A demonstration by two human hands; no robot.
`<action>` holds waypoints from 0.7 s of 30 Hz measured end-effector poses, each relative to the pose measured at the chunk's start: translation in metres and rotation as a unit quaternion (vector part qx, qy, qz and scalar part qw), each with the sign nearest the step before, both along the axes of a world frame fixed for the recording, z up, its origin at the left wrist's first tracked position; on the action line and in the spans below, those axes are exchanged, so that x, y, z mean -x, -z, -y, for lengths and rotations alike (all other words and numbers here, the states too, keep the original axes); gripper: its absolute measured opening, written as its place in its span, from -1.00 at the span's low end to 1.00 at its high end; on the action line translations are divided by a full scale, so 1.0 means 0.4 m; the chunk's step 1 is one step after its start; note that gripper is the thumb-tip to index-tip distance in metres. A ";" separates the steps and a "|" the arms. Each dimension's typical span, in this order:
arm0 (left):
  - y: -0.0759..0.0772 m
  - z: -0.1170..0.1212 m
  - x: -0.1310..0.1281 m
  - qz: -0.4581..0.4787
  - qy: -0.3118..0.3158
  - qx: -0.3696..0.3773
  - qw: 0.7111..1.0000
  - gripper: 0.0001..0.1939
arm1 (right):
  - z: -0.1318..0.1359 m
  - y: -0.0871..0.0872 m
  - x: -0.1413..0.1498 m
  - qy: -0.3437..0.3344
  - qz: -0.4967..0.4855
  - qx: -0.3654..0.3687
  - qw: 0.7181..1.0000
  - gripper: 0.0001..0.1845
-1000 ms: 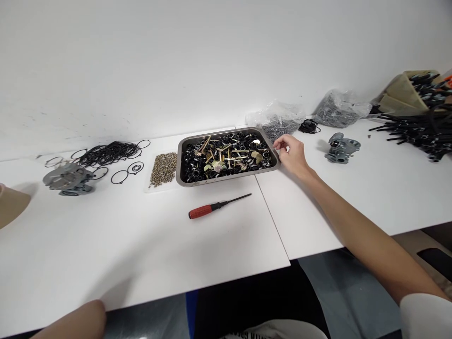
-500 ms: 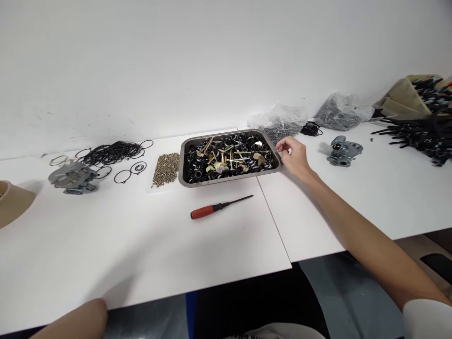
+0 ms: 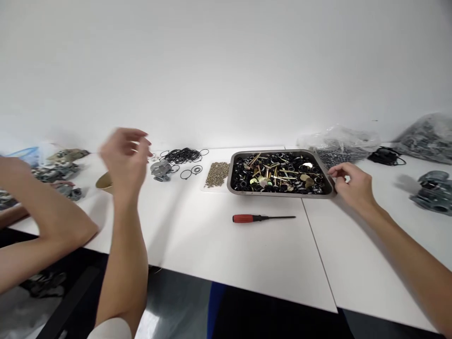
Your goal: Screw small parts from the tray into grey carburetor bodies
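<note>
My left hand (image 3: 125, 160) is raised above the left of the table, blurred, with its fingers loosely bent and apart and nothing visible in them. Behind it to the right sits a grey carburetor body (image 3: 161, 170). My right hand (image 3: 354, 185) rests beside the right rim of a metal tray (image 3: 278, 194), thumb and fingertips pinched together; anything between them is too small to make out. Black rings and brass-coloured parts fill the tray. A red-handled screwdriver (image 3: 243, 218) lies in front of it. Another carburetor body (image 3: 436, 194) stands right of my right hand.
Small brass pieces (image 3: 217, 174) and black rubber rings (image 3: 183, 155) lie left of the tray. Plastic bags of parts (image 3: 341, 148) and black bands (image 3: 385, 156) line the wall. A co-worker's arms (image 3: 52, 212) reach in at far left, near a tan bowl (image 3: 105, 182).
The view has swung left. My left hand has come up into view above the table. My right hand stays by the tray's right rim, with little change in its fingers.
</note>
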State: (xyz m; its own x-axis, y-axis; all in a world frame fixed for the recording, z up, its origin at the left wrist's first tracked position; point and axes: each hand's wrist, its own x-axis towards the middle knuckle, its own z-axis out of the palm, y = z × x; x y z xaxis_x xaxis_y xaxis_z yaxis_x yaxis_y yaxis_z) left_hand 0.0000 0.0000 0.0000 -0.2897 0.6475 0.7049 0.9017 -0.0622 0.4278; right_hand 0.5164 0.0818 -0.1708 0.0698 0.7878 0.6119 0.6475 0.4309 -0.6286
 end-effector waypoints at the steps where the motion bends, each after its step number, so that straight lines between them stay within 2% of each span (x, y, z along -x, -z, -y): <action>1: 0.016 -0.026 0.016 -0.031 -0.054 0.055 0.997 -0.65 | 0.000 0.000 0.001 -0.005 0.000 -0.001 1.000 -0.72; 2: 0.037 -0.053 0.031 -0.070 -0.118 0.126 0.982 -0.64 | 0.000 0.000 0.002 -0.009 -0.001 -0.002 1.000 -0.72; 3: 0.061 -0.078 0.044 -0.101 -0.163 0.203 0.960 -0.53 | 0.000 -0.001 0.003 -0.012 -0.001 -0.004 1.000 -0.72; 5: 0.114 -0.119 0.064 -0.161 -0.178 0.344 0.908 -0.37 | 0.000 -0.004 0.001 -0.011 -0.005 -0.011 1.000 -0.72; 8: 0.177 -0.154 0.078 -0.186 -0.155 0.386 0.890 -0.45 | -0.004 -0.006 -0.005 -0.005 -0.013 -0.018 1.000 -0.71; 10: 0.196 -0.167 0.081 -0.188 -0.149 0.378 0.894 -0.53 | -0.007 -0.003 -0.009 -0.007 -0.016 -0.019 1.000 -0.71; 14: 0.186 -0.177 0.092 -0.159 -0.145 0.357 0.909 -0.59 | -0.014 0.003 -0.013 -0.010 -0.018 -0.021 1.000 -0.73; 17: 0.157 -0.165 0.110 -0.108 -0.155 0.331 0.925 -0.60 | -0.018 0.004 -0.015 -0.014 -0.020 -0.026 0.999 -0.74; 21: 0.109 -0.119 0.124 -0.006 -0.158 0.284 0.946 -0.58 | -0.023 -0.001 -0.018 -0.020 -0.026 -0.031 0.999 -0.73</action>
